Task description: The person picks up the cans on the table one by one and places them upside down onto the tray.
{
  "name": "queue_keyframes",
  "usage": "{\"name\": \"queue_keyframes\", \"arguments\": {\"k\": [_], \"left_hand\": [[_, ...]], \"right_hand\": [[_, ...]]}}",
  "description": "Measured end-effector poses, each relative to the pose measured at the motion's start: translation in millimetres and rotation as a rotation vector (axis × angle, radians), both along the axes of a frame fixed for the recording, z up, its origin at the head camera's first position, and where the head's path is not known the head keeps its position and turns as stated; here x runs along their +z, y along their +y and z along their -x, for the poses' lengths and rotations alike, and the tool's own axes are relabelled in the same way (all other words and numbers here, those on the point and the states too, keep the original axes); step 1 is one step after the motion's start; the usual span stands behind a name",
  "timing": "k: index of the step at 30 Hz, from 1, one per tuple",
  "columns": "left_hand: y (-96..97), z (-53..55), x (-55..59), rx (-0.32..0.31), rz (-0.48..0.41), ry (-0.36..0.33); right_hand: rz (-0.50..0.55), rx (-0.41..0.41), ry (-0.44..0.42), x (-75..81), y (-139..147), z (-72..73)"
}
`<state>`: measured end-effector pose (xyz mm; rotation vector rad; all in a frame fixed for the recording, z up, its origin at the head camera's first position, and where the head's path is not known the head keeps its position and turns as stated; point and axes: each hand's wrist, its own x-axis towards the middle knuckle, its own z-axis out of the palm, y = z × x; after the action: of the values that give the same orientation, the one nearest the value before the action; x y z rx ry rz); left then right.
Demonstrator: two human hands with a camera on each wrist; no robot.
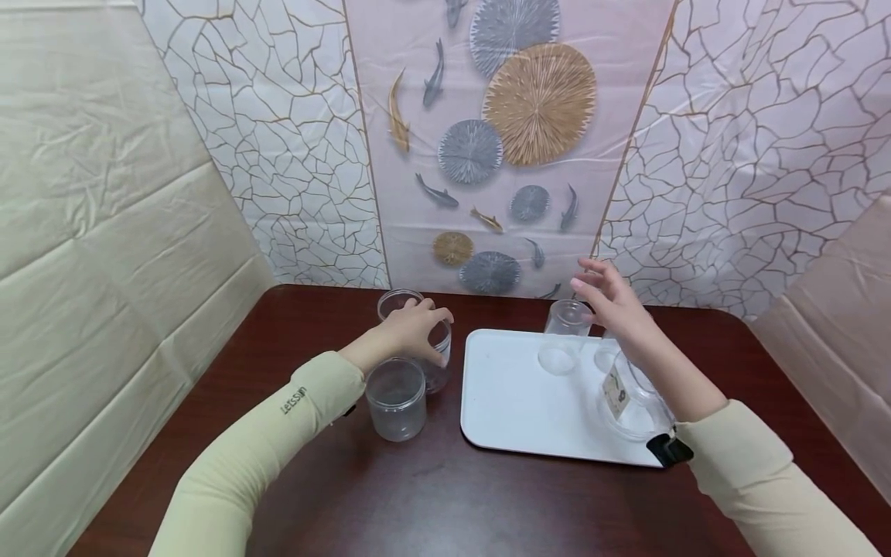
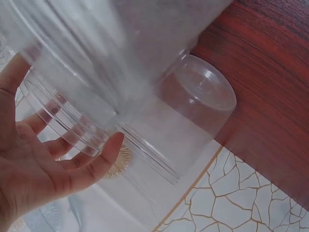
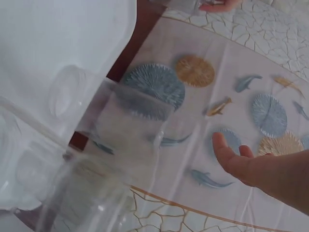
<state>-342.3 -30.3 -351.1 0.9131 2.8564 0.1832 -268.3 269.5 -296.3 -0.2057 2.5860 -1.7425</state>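
My left hand (image 1: 407,333) is at a clear plastic jar (image 1: 435,377) left of the tray, its fingers curved round the rim. In the left wrist view, fingers (image 2: 84,176) show beside and through the transparent walls. A second clear jar (image 1: 397,402) stands just in front, and a third (image 1: 397,298) is partly hidden behind the hand. My right hand (image 1: 616,305) hovers over the tray's back edge with bent, spread fingers and nothing in them. Below it a clear cup-like container (image 1: 565,329) stands on the tray; the right wrist view shows the hand apart from it.
A white tray (image 1: 511,402) lies on the dark red-brown table (image 1: 418,503). On its right side are another clear container (image 1: 604,356), partly hidden, and a larger clear one with a beige label (image 1: 616,393), partly behind the right forearm. Patterned cloth (image 1: 313,139) hangs behind the table.
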Motion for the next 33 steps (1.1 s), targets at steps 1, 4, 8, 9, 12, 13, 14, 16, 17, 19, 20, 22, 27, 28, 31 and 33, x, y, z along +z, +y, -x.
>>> {"name": "queue_keyframes", "arguments": {"k": [1, 4, 8, 9, 12, 13, 14, 16, 17, 19, 20, 22, 27, 28, 31, 33], "left_hand": [[0.1, 0.3, 0.0, 0.001, -0.003, 0.002], [-0.3, 1.2, 0.3, -0.001, -0.014, 0.005], [-2.8, 2.8, 0.7, -0.009, -0.024, 0.016], [-3.7, 3.3, 0.7, -0.010, -0.020, 0.023], [-6.4, 3.8, 1.3, -0.015, -0.010, 0.036], [-7.3, 3.4, 1.6, -0.016, -0.011, 0.038], [-8.3, 2.9, 1.9, -0.017, -0.014, 0.041], [-10.2, 1.2, 2.6, -0.017, -0.032, 0.052], [-11.3, 0.1, 2.9, -0.016, -0.046, 0.061], [-13.5, -2.6, 3.9, -0.009, -0.074, 0.088], [-14.6, -4.1, 4.8, -0.004, -0.090, 0.102], [-16.7, -7.3, 7.4, 0.006, -0.122, 0.123], [-21.8, -12.1, 15.7, 0.020, -0.196, 0.137], [-23.0, -12.5, 17.1, 0.020, -0.211, 0.141], [-26.4, -13.4, 20.5, 0.032, -0.269, 0.152], [-29.1, -14.2, 22.1, 0.040, -0.311, 0.167]], "right_hand": [[0.026, 0.003, -0.009, -1.4, -0.4, -0.3], [0.106, 0.016, -0.041, -4.7, -1.0, -3.4], [0.227, 0.038, -0.076, -9.5, -0.4, -7.1], [0.251, 0.040, -0.080, -10.4, -0.3, -8.0], [0.303, 0.039, -0.081, -13.0, -0.4, -10.0], [0.316, 0.035, -0.079, -13.6, -0.5, -10.6], [0.328, 0.031, -0.078, -13.8, -0.6, -11.4], [0.343, 0.034, -0.080, -14.9, -0.4, -12.1], [0.348, 0.039, -0.083, -15.3, -0.4, -12.5], [0.352, 0.050, -0.089, -16.0, -0.3, -12.9], [0.358, 0.057, -0.095, -16.3, -0.4, -13.0], [0.382, 0.080, -0.108, -17.0, -0.6, -13.4], [0.510, 0.149, -0.178, -17.2, -1.3, -14.2], [0.535, 0.161, -0.194, -16.9, -1.4, -14.6], [0.576, 0.181, -0.231, -16.8, -0.6, -15.9], [0.588, 0.189, -0.239, -17.2, -0.9, -16.2]]}}
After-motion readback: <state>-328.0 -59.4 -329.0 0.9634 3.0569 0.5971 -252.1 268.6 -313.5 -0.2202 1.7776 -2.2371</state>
